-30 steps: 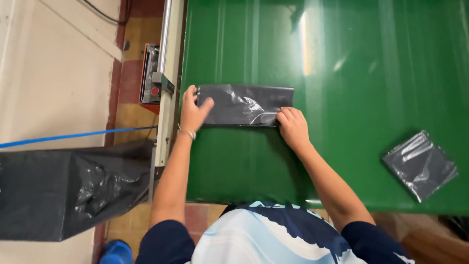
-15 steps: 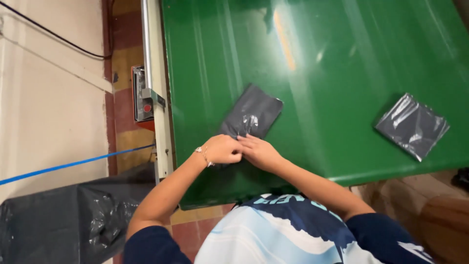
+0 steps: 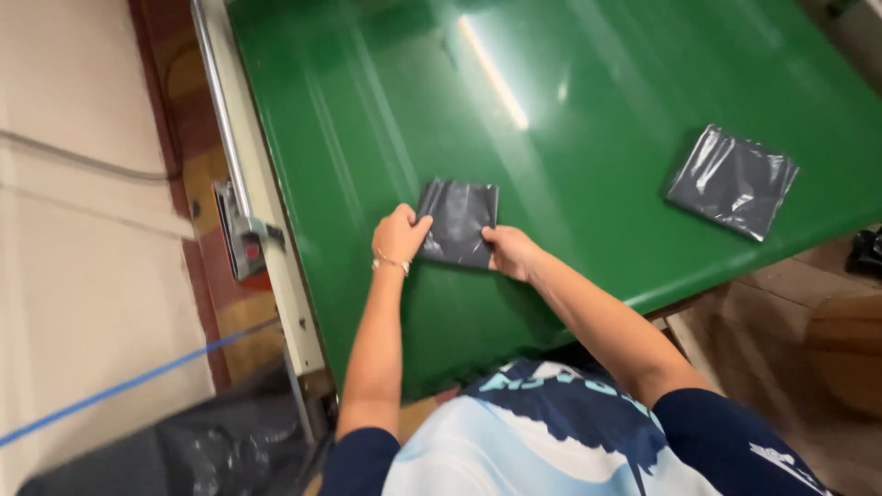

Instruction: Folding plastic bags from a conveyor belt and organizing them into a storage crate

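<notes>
A small folded dark grey plastic bag (image 3: 457,220) lies on the green table (image 3: 570,119) near its front left part. My left hand (image 3: 400,236) grips the bag's left edge, a bracelet on the wrist. My right hand (image 3: 514,252) pinches the bag's lower right corner. A second folded dark grey plastic bag (image 3: 732,181) lies flat further right, near the table's edge, apart from both hands.
A metal rail (image 3: 241,174) with a bracket runs along the table's left side. A black bag-lined bin (image 3: 184,450) stands at the lower left on the floor. A blue line (image 3: 119,390) crosses the pale floor. Brown objects (image 3: 841,340) sit at the lower right.
The bag was a long strip held flat at both ends; it has been folded down to a small square. The view has swung left and tilted.
</notes>
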